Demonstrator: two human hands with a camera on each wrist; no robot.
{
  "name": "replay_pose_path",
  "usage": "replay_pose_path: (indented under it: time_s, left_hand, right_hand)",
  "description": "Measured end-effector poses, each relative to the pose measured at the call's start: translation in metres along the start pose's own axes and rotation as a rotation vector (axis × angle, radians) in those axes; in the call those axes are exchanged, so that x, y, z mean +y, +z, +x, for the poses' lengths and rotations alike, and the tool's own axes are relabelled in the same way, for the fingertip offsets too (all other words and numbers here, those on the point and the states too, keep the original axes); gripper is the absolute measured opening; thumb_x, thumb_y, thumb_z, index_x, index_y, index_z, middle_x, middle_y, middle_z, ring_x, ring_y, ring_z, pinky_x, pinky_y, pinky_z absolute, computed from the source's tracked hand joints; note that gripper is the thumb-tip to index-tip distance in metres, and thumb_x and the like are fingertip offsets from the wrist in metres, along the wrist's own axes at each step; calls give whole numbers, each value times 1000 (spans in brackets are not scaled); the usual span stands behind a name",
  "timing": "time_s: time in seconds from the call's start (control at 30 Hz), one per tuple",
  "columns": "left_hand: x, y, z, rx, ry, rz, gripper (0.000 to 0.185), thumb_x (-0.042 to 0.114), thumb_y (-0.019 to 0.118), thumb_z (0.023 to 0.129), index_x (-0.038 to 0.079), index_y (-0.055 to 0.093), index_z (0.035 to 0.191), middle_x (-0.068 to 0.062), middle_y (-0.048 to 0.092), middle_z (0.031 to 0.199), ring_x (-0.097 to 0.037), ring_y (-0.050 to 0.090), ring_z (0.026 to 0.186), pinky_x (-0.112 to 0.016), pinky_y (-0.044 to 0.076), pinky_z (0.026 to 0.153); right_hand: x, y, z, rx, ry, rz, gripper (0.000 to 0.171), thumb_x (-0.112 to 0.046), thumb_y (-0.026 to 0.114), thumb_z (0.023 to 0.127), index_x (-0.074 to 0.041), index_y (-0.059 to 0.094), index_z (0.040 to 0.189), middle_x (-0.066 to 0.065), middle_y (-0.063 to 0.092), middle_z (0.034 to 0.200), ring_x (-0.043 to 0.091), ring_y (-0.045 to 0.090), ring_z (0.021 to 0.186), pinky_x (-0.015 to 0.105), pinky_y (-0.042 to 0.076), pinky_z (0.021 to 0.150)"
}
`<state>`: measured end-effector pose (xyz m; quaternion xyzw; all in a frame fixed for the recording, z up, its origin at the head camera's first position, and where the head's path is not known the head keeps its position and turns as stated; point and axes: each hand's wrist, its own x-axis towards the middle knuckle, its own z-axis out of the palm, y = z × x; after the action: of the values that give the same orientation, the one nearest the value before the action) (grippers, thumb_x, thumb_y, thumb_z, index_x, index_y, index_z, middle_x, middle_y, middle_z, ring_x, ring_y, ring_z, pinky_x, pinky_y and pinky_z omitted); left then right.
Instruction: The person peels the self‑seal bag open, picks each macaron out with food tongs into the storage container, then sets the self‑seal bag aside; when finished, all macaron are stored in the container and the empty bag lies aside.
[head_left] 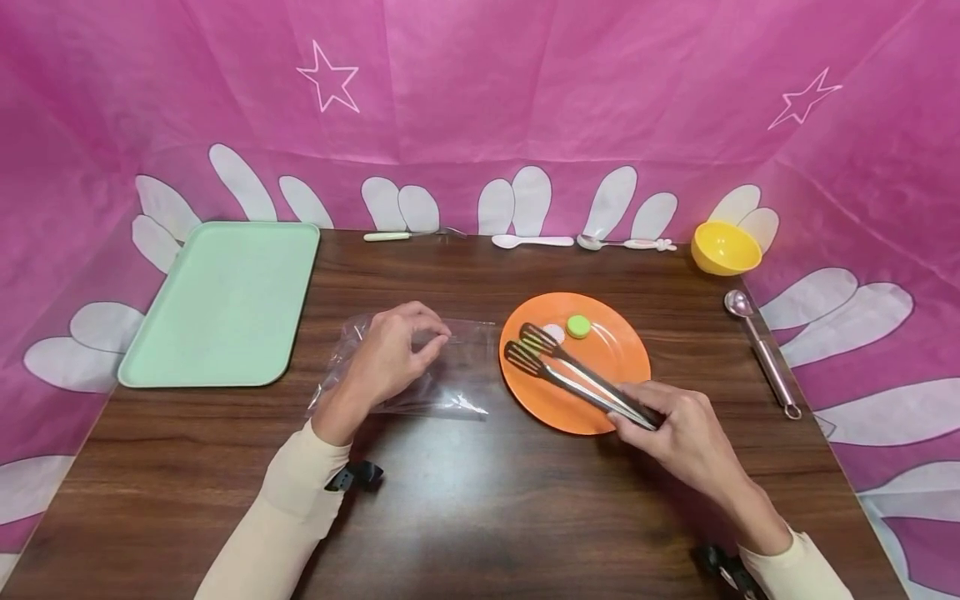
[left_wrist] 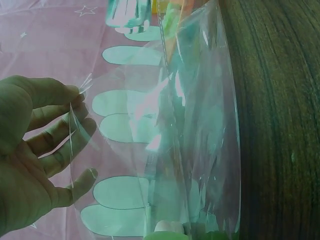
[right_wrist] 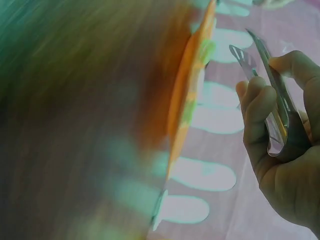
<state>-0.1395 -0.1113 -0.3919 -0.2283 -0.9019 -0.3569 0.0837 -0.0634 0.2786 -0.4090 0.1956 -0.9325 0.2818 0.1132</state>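
Over plate (head_left: 600, 392), tongs (head_left: 577, 379) tips far-left.

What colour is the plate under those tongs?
Orange. The plate shows best in the head view, with the tongs held over it by the right hand.

No readable txt or labels, star outlines (head_left: 328, 77) on pink backdrop, wrist views maybe too blurry
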Motion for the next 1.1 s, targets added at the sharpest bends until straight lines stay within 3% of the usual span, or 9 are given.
replay_pose_path:
  time_s: [0.23,0.5,0.73,1.1]
  left_hand:
    - [1,-1,1,0,6,-5,9,9,79,95,3,84,99,-10,79,103,-30,77,100,-49,61,93]
    - [3,-3,0,-8,1,-12,9,10,79,96,4,84,100,-9,79,103,-29,77,100,-49,61,94]
    - [4,-4,2,9,16,-23,8,9,78,96,4,84,99,-9,79,102,-29,77,99,-48,61,93]
    - [5,-2,1,-5,6,-22,8,11,79,96,6,84,99,-8,79,103,-28,77,99,-46,61,91]
  right_hand:
    - [-20,14,15,-135,-72,64,25,-11,87,85,-16,83,109,-8,78,95,2,62,77,14,49,66]
    - [-28,40,49,-266,-79,71,24,-23,85,91,-16,82,114,-12,72,86,5,59,73,21,49,63]
    - [-46,66,81,-331,-212,102,29,-24,84,91,-12,82,118,-6,78,94,6,65,77,23,56,69]
    - [-74,85,115,-506,-342,125,25,-29,80,95,-14,80,116,-7,69,90,5,57,74,20,50,65]
